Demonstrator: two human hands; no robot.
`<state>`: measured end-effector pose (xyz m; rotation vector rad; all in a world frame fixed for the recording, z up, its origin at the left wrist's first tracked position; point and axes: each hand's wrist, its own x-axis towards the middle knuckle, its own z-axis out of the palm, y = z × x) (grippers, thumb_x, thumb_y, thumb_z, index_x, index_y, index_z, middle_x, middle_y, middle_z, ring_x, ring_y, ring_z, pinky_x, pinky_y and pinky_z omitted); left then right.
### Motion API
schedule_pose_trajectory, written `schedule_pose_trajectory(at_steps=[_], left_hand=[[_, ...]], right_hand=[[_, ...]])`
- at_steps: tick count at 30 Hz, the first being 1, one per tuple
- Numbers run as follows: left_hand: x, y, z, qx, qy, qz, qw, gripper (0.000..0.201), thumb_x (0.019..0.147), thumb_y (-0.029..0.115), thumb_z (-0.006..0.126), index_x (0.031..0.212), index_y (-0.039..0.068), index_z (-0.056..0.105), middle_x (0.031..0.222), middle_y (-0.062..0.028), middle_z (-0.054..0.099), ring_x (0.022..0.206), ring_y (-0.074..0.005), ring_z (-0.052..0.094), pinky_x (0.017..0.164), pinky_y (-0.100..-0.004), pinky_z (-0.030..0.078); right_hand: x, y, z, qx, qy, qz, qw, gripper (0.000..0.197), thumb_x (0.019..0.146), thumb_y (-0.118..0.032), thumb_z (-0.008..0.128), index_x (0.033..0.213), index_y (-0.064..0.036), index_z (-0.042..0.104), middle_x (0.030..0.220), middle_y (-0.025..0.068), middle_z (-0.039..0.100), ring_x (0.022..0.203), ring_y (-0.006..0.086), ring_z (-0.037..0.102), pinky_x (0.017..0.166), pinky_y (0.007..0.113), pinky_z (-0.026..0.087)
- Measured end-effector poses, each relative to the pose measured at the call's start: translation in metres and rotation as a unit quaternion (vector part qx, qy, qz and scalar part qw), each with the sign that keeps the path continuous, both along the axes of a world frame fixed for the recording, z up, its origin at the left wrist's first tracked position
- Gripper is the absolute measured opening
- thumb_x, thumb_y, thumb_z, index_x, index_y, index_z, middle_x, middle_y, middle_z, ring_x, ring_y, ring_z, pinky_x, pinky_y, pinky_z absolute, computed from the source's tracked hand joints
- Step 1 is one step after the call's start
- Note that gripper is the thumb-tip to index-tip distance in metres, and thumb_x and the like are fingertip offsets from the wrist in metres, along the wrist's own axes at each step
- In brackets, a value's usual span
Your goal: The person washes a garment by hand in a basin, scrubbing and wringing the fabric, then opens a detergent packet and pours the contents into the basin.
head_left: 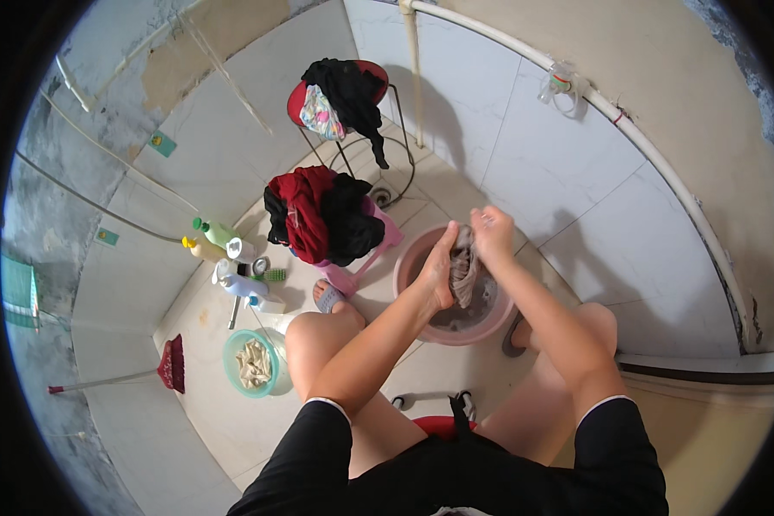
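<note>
In the head view, a grey-brown cloth [463, 279] is held up, bunched and creased, right over a pink basin [411, 267], and it is grasped from the near side by the left hand [439, 277], with the fabric pressed along the palm. Up at the top end, the right hand [493, 234] is clenched, knuckles upward, and the cloth seems to be gripped there too, though the inside of that fist is hidden. Below, cloudy water [483, 311] is seen in the basin, flecked with suds. The basin is flanked by two slippered feet, and both forearms are stretched forward between the bent knees.

Just beyond, to the left, a pink stool [390, 232] is heaped with a red garment [306, 211] and black clothing [353, 225]. Farther back, a red stool [296, 103] is draped with a black garment [350, 96] and a patterned cloth [320, 114]. Over on the left, bottles [218, 234] are clustered beside a green brush [275, 275]; nearer, a mint-green basin [229, 368] is filled with pale objects [254, 364], too small to be told. By the wall, a red-headed broom [172, 365] is seen.
</note>
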<state>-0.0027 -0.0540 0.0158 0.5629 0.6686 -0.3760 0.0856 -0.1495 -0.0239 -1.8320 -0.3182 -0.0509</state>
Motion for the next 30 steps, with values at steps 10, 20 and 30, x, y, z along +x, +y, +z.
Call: schedule_pose_trajectory(at_steps=[10, 20, 30], left_hand=[[-0.009, 0.043, 0.029, 0.104, -0.171, 0.063, 0.978, 0.036, 0.073, -0.013, 0.046, 0.108, -0.009, 0.055, 0.098, -0.0206, 0.063, 0.085, -0.0323, 0.066, 0.074, -0.0431, 0.057], [-0.020, 0.053, 0.026, 0.097, -0.178, 0.021, 0.979, 0.034, 0.076, -0.012, 0.046, 0.109, -0.010, 0.054, 0.105, -0.0241, 0.061, 0.091, -0.0356, 0.064, 0.079, -0.0464, 0.055], [0.012, 0.023, -0.106, -0.279, -0.348, 0.079, 0.892, 0.039, 0.093, 0.042, 0.044, 0.089, 0.006, 0.059, 0.087, -0.0113, 0.063, 0.079, -0.0242, 0.061, 0.069, -0.0405, 0.052]], right_hand=[[0.011, -0.047, 0.064, 0.118, 0.540, 0.301, 0.777, 0.032, 0.085, -0.024, 0.066, 0.106, -0.0001, 0.060, 0.094, 0.0111, 0.067, 0.078, 0.0190, 0.067, 0.067, 0.034, 0.058], [0.052, -0.059, 0.043, 0.298, 0.478, 0.064, 0.824, 0.031, 0.088, -0.030, 0.062, 0.108, -0.0077, 0.056, 0.097, 0.0085, 0.065, 0.088, 0.0224, 0.064, 0.079, 0.038, 0.053], [-0.089, 0.022, 0.051, -0.103, -0.304, 0.182, 0.929, 0.026, 0.080, -0.026, 0.066, 0.068, -0.0058, 0.054, 0.066, 0.0121, 0.057, 0.062, 0.0344, 0.057, 0.057, 0.042, 0.044]])
